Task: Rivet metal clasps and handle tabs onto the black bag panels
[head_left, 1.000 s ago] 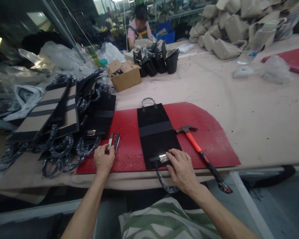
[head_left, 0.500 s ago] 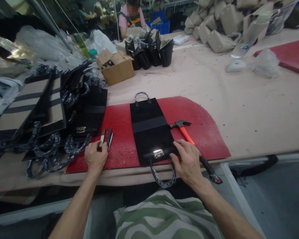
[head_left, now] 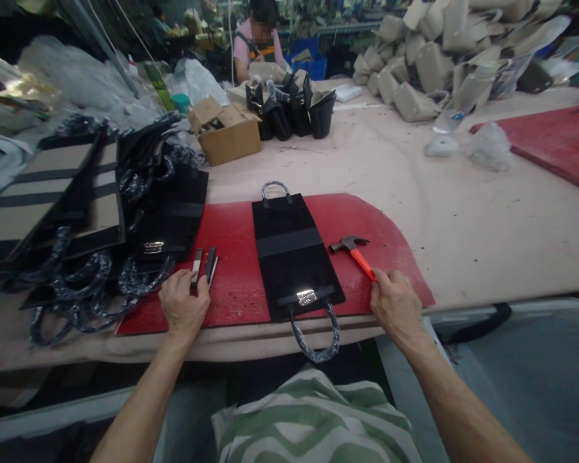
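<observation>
A black bag panel (head_left: 296, 267) lies flat in front of me, with a silver clasp (head_left: 307, 296) near its lower edge and a plastic-wrapped handle (head_left: 317, 354) at the near end. To its right, my right hand (head_left: 396, 305) is closed around the orange handle of a claw hammer (head_left: 361, 257), its head resting on the red board (head_left: 234, 225). My left hand (head_left: 184, 303) pinches the lower end of a flat metal bar (head_left: 197, 260) left of the panel. Beside that bar lie a darker bar (head_left: 211, 257) and a thin metal rod (head_left: 214, 271).
More black panels (head_left: 174, 218) with wrapped handles are heaped at the left. Behind stand a cardboard box (head_left: 231, 141) and several black bags (head_left: 322, 116). Beige bags (head_left: 431, 67) are piled at the back right. A person (head_left: 258, 48) sits across the table.
My right hand has moved right, from the panel's lower corner to the hammer handle, and has closed on it. The left hand stays at the metal bar.
</observation>
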Tool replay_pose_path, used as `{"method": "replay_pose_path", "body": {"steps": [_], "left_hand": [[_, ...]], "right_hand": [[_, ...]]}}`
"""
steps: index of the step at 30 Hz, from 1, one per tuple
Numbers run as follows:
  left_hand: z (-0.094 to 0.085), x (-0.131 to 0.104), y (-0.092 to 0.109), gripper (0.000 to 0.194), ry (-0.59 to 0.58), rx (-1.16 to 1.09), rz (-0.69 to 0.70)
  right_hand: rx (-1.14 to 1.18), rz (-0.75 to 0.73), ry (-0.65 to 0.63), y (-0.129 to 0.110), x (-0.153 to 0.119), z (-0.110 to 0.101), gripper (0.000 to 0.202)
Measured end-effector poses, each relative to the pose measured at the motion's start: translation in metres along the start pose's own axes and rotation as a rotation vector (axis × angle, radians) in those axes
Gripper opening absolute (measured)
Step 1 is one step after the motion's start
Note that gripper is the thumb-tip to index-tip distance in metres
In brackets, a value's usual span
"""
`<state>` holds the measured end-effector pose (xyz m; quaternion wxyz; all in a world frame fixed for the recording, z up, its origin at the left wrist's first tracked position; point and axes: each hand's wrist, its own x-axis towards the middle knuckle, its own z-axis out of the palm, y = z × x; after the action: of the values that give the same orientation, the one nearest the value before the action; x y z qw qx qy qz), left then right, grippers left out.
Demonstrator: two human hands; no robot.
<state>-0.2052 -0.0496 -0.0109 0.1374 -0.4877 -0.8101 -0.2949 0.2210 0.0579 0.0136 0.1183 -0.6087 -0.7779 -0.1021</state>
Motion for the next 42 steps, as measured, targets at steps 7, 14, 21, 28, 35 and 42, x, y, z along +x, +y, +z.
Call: {"method": "replay_pose_path", "body": {"steps": [7, 14, 21, 28, 35, 42], "left_hand": [[0.000, -0.046, 0.084, 0.026, -0.145, -0.302, 0.169], [0.016, -0.075, 0.118, 0.047, -0.336, -0.306, 0.245], [0.015, -0.070, 0.116, 0.046, -0.375, -0.286, 0.277], [0.015, -0.072, 0.118, 0.046, -0.405, -0.294, 0.282], [-0.003, -0.041, 0.090, 0.032, -0.244, -0.322, 0.093], [-0.017, 0.020, 0.030, 0.037, -0.300, 0.144, -0.053]], "right_hand": [[0.006, 0.058, -0.028, -0.005, -0.001, -0.004, 0.025], [-0.007, 0.086, 0.002, -0.007, -0.001, -0.002, 0.025], [0.032, 0.139, 0.005, -0.011, 0.004, -0.001, 0.030], [0.472, -0.151, 0.034, -0.057, -0.017, -0.006, 0.032], [0.531, -0.176, -0.065, -0.079, -0.023, -0.004, 0.036], [0.556, -0.168, -0.032, -0.078, -0.025, 0.003, 0.037]]}}
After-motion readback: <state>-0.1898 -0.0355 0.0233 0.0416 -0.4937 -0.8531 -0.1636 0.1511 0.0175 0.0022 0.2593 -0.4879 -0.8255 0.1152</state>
